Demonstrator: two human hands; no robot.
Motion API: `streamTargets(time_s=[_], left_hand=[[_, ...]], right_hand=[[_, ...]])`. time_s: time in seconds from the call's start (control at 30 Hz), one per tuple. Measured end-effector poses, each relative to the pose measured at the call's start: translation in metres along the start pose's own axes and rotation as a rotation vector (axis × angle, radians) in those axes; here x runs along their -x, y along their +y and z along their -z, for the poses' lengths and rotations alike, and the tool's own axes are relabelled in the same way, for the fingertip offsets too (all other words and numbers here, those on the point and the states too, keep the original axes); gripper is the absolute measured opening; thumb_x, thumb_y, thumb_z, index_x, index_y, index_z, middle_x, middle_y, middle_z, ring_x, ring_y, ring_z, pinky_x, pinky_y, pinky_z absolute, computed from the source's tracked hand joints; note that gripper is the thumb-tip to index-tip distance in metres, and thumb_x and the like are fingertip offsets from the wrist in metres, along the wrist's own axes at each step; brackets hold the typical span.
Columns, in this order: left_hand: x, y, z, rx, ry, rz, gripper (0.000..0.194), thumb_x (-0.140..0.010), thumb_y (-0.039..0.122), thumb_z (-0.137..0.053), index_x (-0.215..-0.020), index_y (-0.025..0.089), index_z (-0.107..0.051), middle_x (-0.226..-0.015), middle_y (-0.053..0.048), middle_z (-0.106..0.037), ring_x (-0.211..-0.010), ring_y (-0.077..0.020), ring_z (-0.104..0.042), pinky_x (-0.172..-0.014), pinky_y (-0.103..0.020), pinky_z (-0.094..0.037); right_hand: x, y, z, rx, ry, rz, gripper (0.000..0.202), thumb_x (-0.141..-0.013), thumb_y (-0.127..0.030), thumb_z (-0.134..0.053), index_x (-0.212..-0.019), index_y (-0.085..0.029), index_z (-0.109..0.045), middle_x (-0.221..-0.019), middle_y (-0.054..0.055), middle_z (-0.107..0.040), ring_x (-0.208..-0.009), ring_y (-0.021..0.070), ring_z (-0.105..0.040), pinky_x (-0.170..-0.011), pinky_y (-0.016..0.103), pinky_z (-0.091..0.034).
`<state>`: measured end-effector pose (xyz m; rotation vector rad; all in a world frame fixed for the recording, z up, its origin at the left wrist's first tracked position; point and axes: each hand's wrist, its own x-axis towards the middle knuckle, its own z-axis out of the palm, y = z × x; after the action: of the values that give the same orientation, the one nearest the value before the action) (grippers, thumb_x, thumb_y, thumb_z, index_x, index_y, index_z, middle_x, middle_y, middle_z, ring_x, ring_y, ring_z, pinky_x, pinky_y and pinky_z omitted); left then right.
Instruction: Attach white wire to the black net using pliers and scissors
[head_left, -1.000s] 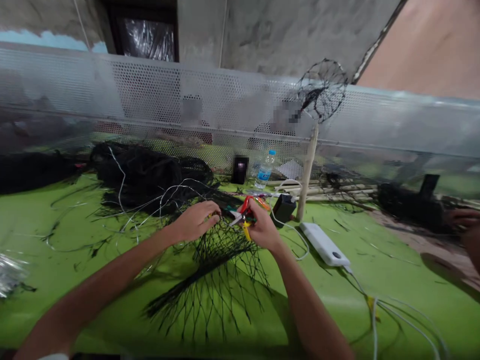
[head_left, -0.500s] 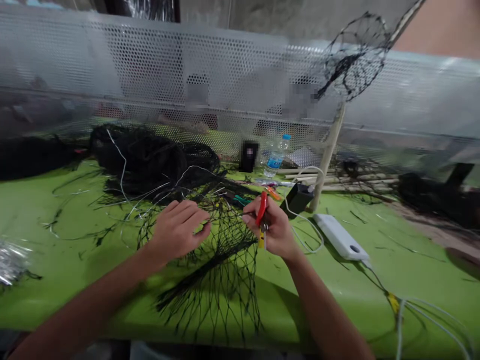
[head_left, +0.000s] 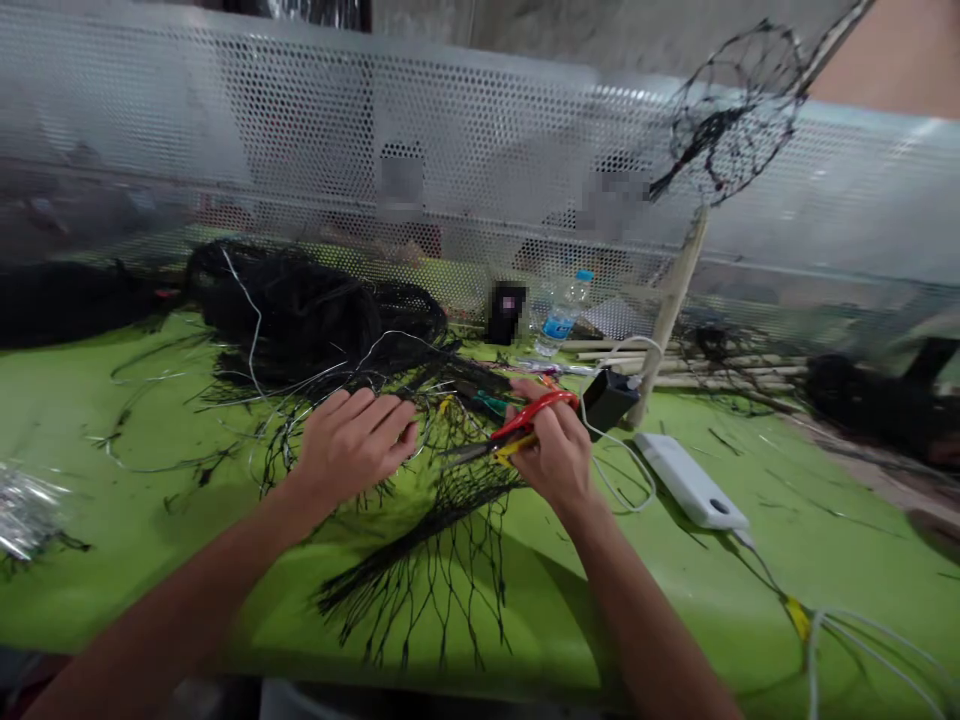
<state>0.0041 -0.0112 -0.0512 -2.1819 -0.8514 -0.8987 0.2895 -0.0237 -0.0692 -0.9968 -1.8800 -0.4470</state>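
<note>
Scissors [head_left: 529, 418] with one red and one yellow handle are in my right hand [head_left: 556, 450], whose fingers are closed around the grips. Their dark blades point left, over the upper part of a black knotted net [head_left: 450, 510]. My left hand [head_left: 356, 440] is closed, fingers curled down at the net's upper edge; the strands under its fingertips are hidden. From there the net spreads toward the table's front edge, with a dense gathered bundle of cords and loose mesh. Thin pale wires [head_left: 255, 340] and black cord ends lie left of and behind my left hand.
A heap of black netting [head_left: 300, 310] lies behind on the green table [head_left: 150, 600]. A water bottle [head_left: 562, 315], black box [head_left: 609, 400], wooden sticks [head_left: 720, 370] and white power bank [head_left: 690, 480] with cables stand or lie rightward. A perforated metal screen [head_left: 465, 120] runs along the back.
The scissors have turned in my right hand from roughly upright to pointing left, their blades now over the net. My left hand stays near the net's edge. The view has shifted slightly.
</note>
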Motion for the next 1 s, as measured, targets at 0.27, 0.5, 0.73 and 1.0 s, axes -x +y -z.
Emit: streamTargets(time_s=[0.27, 0.5, 0.73, 1.0], left_hand=[[-0.006, -0.015, -0.009, 0.066, -0.136, 0.198, 0.019, -0.096, 0.02, -0.057, -0.093, 0.02, -0.075, -0.076, -0.006, -0.072, -0.078, -0.0239, -0.065, -0.073, -0.039, -0.042], [-0.047, -0.032, -0.001, 0.248, -0.227, 0.314, 0.007, -0.083, 0.022, -0.068, -0.081, 0.024, -0.074, -0.066, 0.0, -0.069, -0.062, -0.0189, -0.063, -0.059, -0.03, -0.038], [-0.091, -0.052, 0.041, 0.313, -0.147, 0.366, 0.01, -0.085, 0.026, -0.067, -0.087, 0.024, -0.076, -0.072, 0.001, -0.071, -0.065, -0.0167, -0.065, -0.063, -0.03, -0.04], [-0.087, -0.078, 0.073, 0.252, -0.02, 0.335, 0.008, -0.087, 0.027, -0.068, -0.088, 0.024, -0.075, -0.066, 0.004, -0.061, -0.06, -0.0127, -0.055, -0.064, -0.029, -0.038]], right_hand=[[-0.011, 0.016, 0.006, -0.371, 0.138, -0.443, 0.027, -0.096, -0.034, -0.071, -0.12, -0.027, -0.061, -0.136, 0.015, -0.067, -0.131, 0.0353, -0.06, -0.119, 0.06, -0.042], [-0.04, -0.003, -0.02, -0.845, -0.226, -0.504, 0.042, -0.099, -0.058, -0.064, -0.131, -0.03, -0.062, -0.134, 0.011, -0.072, -0.124, 0.0276, -0.07, -0.107, 0.046, -0.057], [-0.068, -0.041, -0.03, -1.025, -0.464, -0.41, 0.061, -0.076, -0.056, -0.09, -0.124, -0.027, -0.067, -0.116, 0.007, -0.075, -0.113, 0.0278, -0.071, -0.103, 0.042, -0.058], [-0.095, -0.02, -0.002, -0.94, -0.468, -0.378, 0.038, -0.076, -0.041, -0.09, -0.101, -0.024, -0.065, -0.098, 0.003, -0.074, -0.09, 0.0224, -0.071, -0.08, 0.036, -0.06]])
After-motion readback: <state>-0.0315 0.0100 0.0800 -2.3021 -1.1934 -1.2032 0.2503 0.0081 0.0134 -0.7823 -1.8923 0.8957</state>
